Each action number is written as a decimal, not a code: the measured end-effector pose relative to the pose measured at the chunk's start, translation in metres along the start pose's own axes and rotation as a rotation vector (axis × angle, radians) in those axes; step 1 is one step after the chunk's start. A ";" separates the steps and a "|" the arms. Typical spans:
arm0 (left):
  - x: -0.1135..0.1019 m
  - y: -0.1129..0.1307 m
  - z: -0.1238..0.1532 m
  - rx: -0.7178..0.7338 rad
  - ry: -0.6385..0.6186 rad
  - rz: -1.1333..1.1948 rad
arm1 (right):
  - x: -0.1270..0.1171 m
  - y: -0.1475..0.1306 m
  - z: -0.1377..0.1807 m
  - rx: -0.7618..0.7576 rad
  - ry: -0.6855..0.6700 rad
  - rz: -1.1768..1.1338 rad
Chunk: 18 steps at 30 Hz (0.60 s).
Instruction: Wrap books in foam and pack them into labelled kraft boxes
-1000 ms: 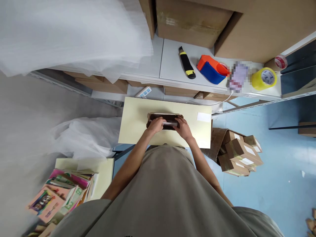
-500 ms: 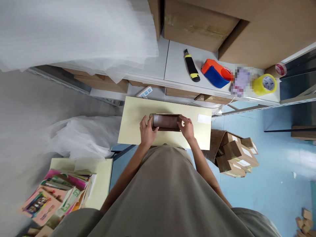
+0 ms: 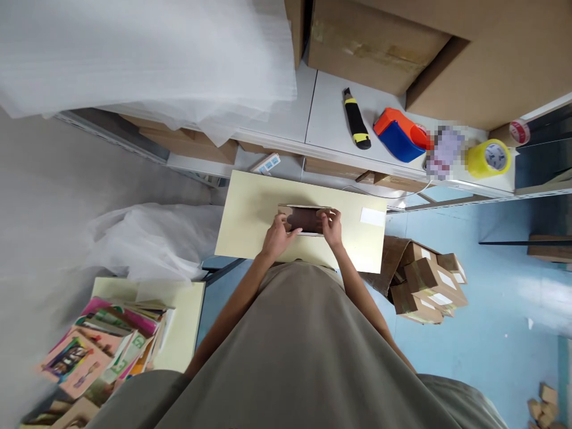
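A small cardboard box is held over the middle of the pale yellow desk, somewhat nearer the near edge than the far one. It is gripped at both ends: the left hand is closed on its left end with the fingers curled over the near side, and the right hand is closed on its right end, thumb on top. Whether the box rests on the desk or is lifted just off it cannot be told. Bare desk is left to the left of the box, up to the left edge, and a narrower strip is left to the right, where a white label lies near the right edge. Beyond the far edge a grey shelf is seen, with a utility knife, a tape dispenser and a yellow tape roll on it. On the blue floor, just past the desk's right edge, small boxes are piled.
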<state>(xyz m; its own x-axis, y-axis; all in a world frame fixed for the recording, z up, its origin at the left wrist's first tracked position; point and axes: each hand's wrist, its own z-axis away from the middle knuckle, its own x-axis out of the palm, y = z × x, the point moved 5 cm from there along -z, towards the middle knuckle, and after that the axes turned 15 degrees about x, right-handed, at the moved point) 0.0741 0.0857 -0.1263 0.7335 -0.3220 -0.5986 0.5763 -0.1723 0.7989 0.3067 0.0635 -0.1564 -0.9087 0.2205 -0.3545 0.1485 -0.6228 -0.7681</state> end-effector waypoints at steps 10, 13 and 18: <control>-0.026 -0.019 -0.010 0.153 0.098 -0.074 | -0.039 -0.008 0.010 -0.150 0.139 0.219; -0.029 -0.028 -0.014 0.129 0.093 -0.121 | -0.045 -0.004 0.011 -0.156 0.019 0.246; -0.020 -0.038 -0.020 0.001 0.060 -0.074 | -0.035 0.014 0.015 -0.053 -0.145 0.221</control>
<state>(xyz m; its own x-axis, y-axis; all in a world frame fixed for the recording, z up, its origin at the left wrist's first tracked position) 0.0449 0.1178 -0.1453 0.7093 -0.2523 -0.6582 0.6291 -0.1948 0.7526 0.3347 0.0358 -0.1463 -0.8978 -0.0286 -0.4394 0.3662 -0.6027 -0.7089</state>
